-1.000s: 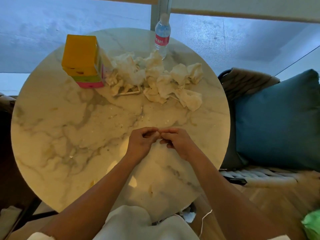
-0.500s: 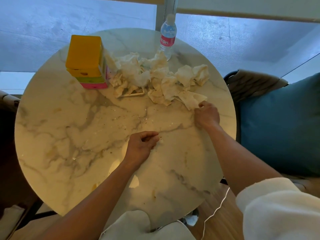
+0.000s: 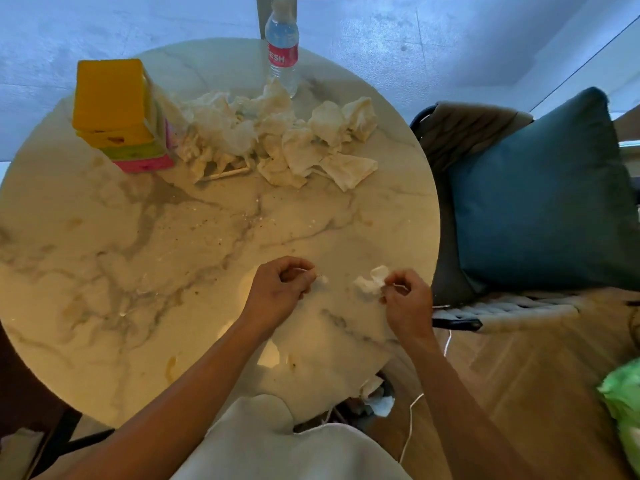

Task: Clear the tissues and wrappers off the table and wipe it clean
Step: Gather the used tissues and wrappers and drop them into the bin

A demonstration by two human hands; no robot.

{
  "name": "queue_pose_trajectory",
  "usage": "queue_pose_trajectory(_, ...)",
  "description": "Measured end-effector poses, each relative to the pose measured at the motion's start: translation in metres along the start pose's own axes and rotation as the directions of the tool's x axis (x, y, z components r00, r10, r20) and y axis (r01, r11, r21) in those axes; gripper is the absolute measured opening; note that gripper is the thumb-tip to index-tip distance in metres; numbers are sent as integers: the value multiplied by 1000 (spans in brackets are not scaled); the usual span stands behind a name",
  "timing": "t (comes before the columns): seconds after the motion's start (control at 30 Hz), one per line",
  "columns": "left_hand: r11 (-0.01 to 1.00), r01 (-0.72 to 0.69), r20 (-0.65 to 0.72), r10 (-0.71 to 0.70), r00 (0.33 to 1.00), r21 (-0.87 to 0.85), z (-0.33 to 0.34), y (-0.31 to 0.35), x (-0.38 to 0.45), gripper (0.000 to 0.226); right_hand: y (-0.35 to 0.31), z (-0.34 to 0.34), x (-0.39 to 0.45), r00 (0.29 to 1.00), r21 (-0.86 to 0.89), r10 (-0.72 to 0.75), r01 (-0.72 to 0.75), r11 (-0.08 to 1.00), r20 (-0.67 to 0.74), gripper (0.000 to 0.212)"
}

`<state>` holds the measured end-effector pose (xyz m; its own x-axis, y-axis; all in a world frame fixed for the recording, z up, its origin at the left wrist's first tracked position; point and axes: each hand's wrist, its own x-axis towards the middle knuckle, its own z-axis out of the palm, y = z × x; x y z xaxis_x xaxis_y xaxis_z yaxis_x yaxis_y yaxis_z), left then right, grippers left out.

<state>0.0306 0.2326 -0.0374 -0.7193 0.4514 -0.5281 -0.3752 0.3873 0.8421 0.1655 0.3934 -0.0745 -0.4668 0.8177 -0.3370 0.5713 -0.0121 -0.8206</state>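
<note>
Right hand (image 3: 407, 299) pinches small tissue scrap (image 3: 371, 283) over near edge of table (image 3: 104, 341). Left hand (image 3: 277, 292) curled, fingertips seem to nip tiny white bit (image 3: 322, 279), hard to tell. Big tissue pile (image 3: 277, 140) sits far side, between yellow box (image 3: 114, 105) and bottle (image 3: 282, 46). Risk: scrap is light, loose pinch drops it to floor; reaching for pile could knock bottle over; crumbs scatter if swept carelessly.

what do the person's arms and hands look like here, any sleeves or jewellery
Both forearms are bare from the bottom of the frame up to the wrists; no sleeve cuff shows on either in this view. The left hand and right hand wear no gloves, and no watch, bracelet or ring is visible. A light, whitish garment covers the person's body at the bottom edge of the frame.
</note>
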Motion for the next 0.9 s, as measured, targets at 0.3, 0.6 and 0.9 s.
queue_pose_trajectory(0.3, 983, -13, 138, -13, 990, 183, 62, -42, -86, 4, 106, -72, -87, 976, 134, 197, -184, 974, -89, 26)
queue_pose_trajectory(0.6, 911, 73, 226, -177, 958, 407, 122, -118, -141, 13, 250, -112, -149, 908, -38, 414, -412, 910, 68, 37)
queue_pose_trajectory(0.9, 850, 145, 162, -259, 952, 507, 168, -213, -129, 27, 360, -71, -166, 764, -4, 614, -626, 780, 198, 53)
